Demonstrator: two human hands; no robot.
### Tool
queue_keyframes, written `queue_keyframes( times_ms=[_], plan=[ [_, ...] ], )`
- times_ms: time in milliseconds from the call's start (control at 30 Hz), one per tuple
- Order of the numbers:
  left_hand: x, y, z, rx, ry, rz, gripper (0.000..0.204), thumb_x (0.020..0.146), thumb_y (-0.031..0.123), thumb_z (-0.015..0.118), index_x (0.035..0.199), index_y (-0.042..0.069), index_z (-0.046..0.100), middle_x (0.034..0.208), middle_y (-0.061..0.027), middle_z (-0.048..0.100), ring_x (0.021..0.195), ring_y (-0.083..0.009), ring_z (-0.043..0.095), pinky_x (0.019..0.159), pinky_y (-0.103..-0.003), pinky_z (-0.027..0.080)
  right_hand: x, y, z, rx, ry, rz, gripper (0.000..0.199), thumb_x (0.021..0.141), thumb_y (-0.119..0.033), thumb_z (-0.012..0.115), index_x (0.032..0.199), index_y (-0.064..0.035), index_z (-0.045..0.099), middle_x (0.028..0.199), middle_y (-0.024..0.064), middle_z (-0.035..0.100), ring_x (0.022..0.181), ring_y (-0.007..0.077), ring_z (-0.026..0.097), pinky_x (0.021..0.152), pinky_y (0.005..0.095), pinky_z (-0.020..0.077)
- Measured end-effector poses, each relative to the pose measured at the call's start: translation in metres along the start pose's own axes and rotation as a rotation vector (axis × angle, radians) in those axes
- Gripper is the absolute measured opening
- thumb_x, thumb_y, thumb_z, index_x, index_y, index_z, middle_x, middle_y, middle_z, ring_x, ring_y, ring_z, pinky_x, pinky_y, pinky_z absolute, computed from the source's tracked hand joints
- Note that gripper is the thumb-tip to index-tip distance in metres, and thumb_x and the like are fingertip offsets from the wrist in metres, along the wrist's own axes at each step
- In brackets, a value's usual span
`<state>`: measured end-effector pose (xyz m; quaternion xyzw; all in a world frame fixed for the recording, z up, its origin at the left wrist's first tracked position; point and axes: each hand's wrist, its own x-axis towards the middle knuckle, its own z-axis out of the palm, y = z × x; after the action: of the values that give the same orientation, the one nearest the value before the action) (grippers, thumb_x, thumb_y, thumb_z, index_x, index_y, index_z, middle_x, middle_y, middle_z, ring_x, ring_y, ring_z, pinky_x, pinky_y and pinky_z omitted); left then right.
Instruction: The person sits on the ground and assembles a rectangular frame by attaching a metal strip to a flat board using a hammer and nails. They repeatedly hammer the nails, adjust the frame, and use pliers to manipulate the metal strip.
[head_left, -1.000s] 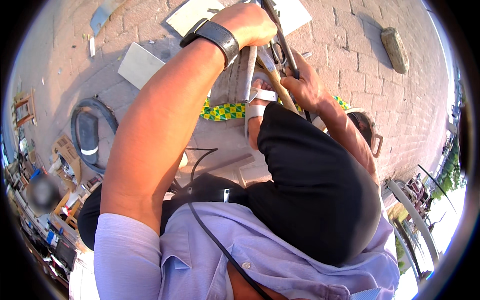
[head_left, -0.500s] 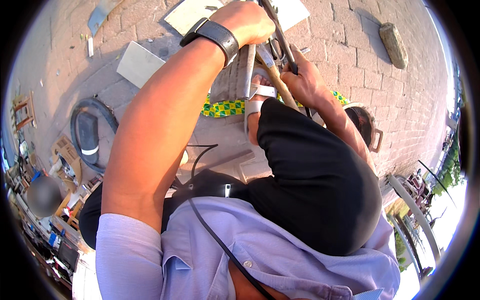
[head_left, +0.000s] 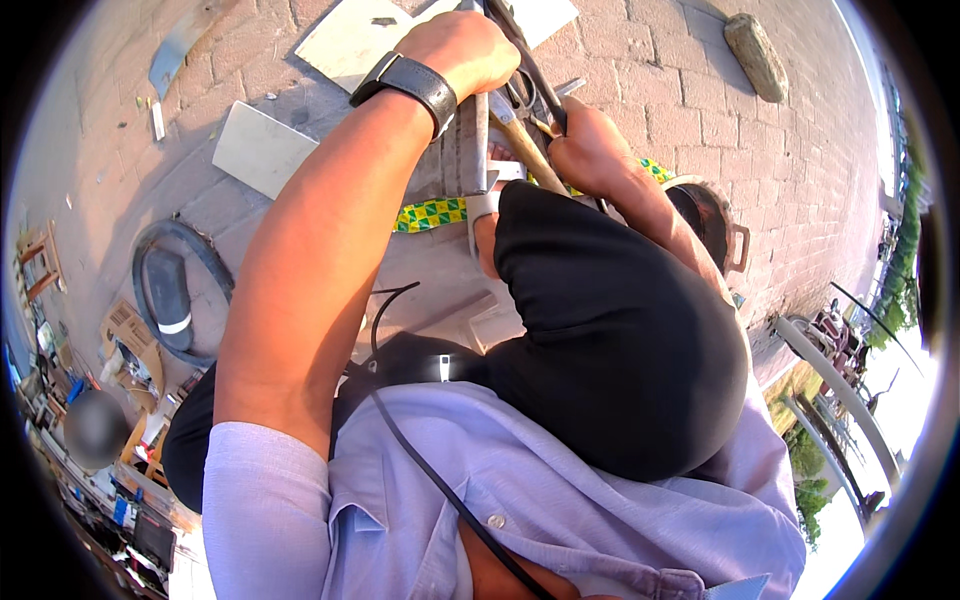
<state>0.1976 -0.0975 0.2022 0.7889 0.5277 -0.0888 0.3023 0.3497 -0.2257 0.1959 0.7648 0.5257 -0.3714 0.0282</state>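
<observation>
My left hand, with a black-strapped watch at the wrist, is closed in a fist at the top. What it grips is hidden behind the knuckles. Just under it stands a grey metal bar with a flat dark block beside it. My right hand is wrapped round the lower end of a long dark rod, which slants up past my left fist. Between the hands lie a wooden handle and a dark looped metal tool, partly covered. My sandalled foot is close below.
Pale tiles lie on the brick paving at upper left. A black rubber loop lies left. To the right are a round pan with a handle and a long stone. A yellow-green checked strip passes beneath the foot.
The whole view has shifted, so hands and ground sit somewhat further left and higher. Both hands keep their closed grips, and the rod stays slanted between them.
</observation>
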Motion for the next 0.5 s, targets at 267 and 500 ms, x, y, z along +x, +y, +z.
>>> queue_keyframes(
  times_ms=[267,500],
  plan=[
    [0.005,0.000,0.026,-0.043,0.081,0.035,0.035,0.088,0.027,0.056,0.102,0.004,0.079,0.110,-0.0256,0.073,0.105,-0.0430,0.070,0.092,-0.047,0.056,0.027,0.039,0.021,0.066,0.013,-0.052,0.040,0.079,-0.003,0.058,0.118,0.0037,0.065,0.105,0.0333,0.070,0.106,0.0484,0.066,0.092,0.0497,0.0497],
    [-0.003,0.002,0.020,-0.106,0.067,-0.026,0.041,0.086,0.031,0.058,0.106,0.001,0.078,0.112,-0.0255,0.073,0.107,-0.0425,0.070,0.093,-0.047,0.056,0.022,0.033,0.026,0.076,0.016,-0.020,0.040,0.086,-0.009,0.061,0.124,0.0037,0.064,0.110,0.0320,0.070,0.107,0.0456,0.068,0.091,0.0494,0.0506]
  ],
)
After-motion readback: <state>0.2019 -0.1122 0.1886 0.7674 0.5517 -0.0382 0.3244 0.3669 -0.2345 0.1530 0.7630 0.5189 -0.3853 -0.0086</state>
